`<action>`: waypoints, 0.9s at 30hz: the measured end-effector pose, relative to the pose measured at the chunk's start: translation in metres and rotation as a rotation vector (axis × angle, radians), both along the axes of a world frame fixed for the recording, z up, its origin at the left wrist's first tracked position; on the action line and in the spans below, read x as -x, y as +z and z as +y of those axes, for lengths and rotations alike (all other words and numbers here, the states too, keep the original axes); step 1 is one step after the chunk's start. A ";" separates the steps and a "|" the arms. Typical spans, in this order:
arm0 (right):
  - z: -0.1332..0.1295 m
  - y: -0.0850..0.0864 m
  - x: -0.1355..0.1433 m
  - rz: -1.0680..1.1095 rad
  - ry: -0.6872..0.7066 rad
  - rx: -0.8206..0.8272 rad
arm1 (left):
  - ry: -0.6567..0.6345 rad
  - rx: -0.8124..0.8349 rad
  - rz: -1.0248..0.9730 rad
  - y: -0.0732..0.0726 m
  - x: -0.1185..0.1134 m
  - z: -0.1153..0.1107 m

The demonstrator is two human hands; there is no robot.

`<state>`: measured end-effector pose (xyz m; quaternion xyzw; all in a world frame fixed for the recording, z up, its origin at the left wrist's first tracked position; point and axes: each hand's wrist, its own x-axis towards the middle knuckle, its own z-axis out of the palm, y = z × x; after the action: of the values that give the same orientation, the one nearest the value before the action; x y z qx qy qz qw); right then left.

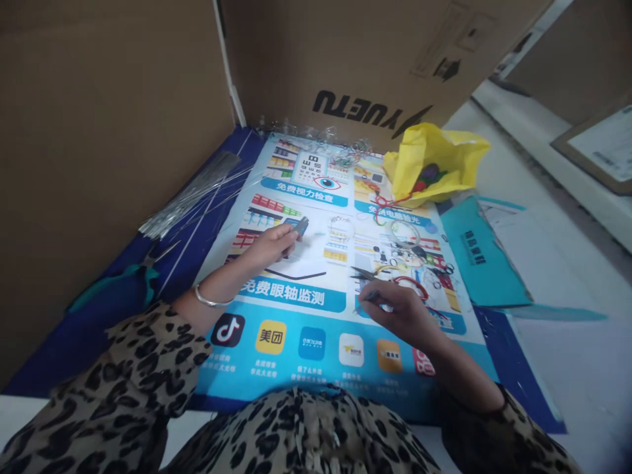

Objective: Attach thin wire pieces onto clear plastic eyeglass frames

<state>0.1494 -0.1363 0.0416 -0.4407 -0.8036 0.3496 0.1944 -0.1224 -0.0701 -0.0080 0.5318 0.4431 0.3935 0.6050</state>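
Observation:
My left hand (pixel 282 242) is closed round a small grey-blue object (pixel 300 226), too small to name, above the printed poster sheet (pixel 296 318). My right hand (pixel 395 306) is closed in a pinch, low over the sheet's right half. Between its thumb and fingers shows a small dark thing I cannot make out. Scissors with yellow and red handles (pixel 409 284) lie close beside my right hand, their dark blades pointing left. Farther back, a clear ring-shaped coil (pixel 405 233) and red cord (pixel 382 205) rest on the sheet.
Cardboard walls (pixel 296 59) rise at the back and left. A yellow bag (pixel 439 158) holding coloured balls stands at the back right, above a teal card piece (pixel 486 257). Thin metal wires (pixel 190 194) and teal-handled pliers (pixel 123 283) lie at the left.

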 end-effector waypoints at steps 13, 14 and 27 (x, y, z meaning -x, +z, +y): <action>-0.021 -0.016 -0.013 0.147 -0.223 0.063 | 0.019 0.050 0.052 0.009 -0.003 -0.005; -0.022 -0.015 -0.013 0.125 -0.242 0.031 | 0.017 0.055 0.051 0.011 -0.004 -0.006; -0.037 0.013 -0.066 -0.392 -0.340 -0.131 | 0.045 0.174 0.168 0.015 -0.006 -0.006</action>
<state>0.2149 -0.1738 0.0541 -0.6150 -0.7613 0.1673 0.1189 -0.1160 -0.0760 0.0067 0.4984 0.5366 0.3212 0.6004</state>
